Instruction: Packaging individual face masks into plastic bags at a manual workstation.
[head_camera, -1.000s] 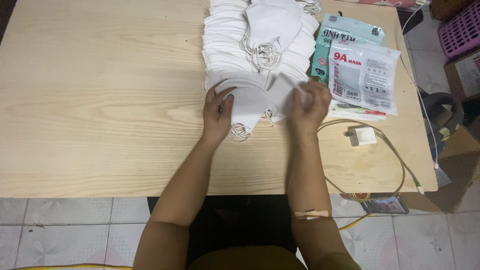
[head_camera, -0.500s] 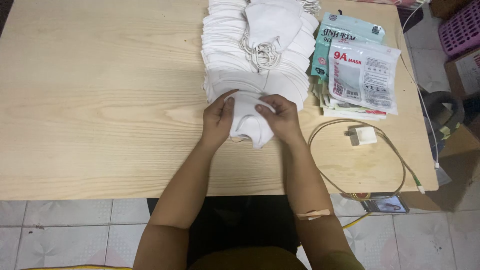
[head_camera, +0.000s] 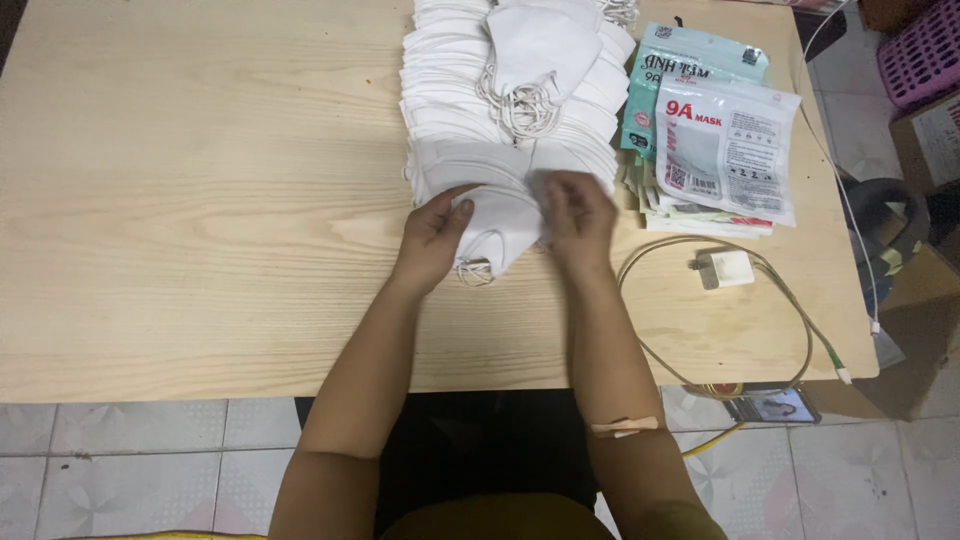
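A folded white face mask lies on the wooden table at the near end of a long overlapping row of white masks. My left hand grips its left edge. My right hand pinches its right side. The mask's ear loops hang below it on the table. Another folded mask with bunched loops rests on top of the row further back.
A stack of flat printed mask pouches sits right of the row. A white charger block with a looping cable lies near the right front edge. A phone and a pink basket are off the table at right.
My hands were spread flat on the nearest mask; they have come together, folding it in half, and now hold its two sides.
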